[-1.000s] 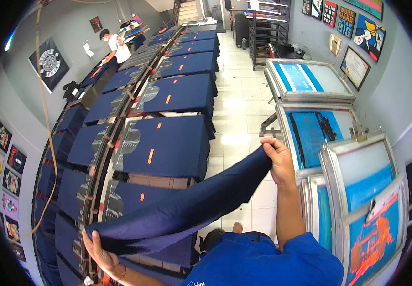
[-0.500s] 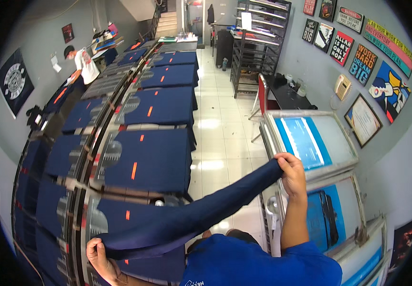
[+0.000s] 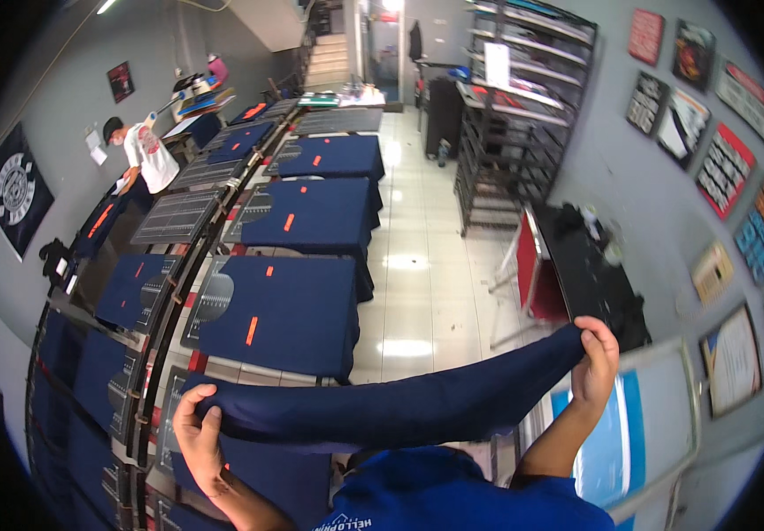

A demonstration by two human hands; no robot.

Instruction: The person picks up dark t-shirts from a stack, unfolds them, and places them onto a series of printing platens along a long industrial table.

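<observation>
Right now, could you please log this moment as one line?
left hand: grips navy cloth | right hand: grips its other end | cloth: spans between hands

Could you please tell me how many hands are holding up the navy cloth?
2: the left hand grips the left end of the navy cloth, and the right hand grips its right end. No other hand shows on it.

Qty: 2 own hands [image 3: 594, 372], 1 held cloth [image 3: 391, 411], 1 co-wkr [image 3: 150, 157], 1 blk rack [image 3: 525, 117] & 1 red chair [image 3: 538, 279].
</observation>
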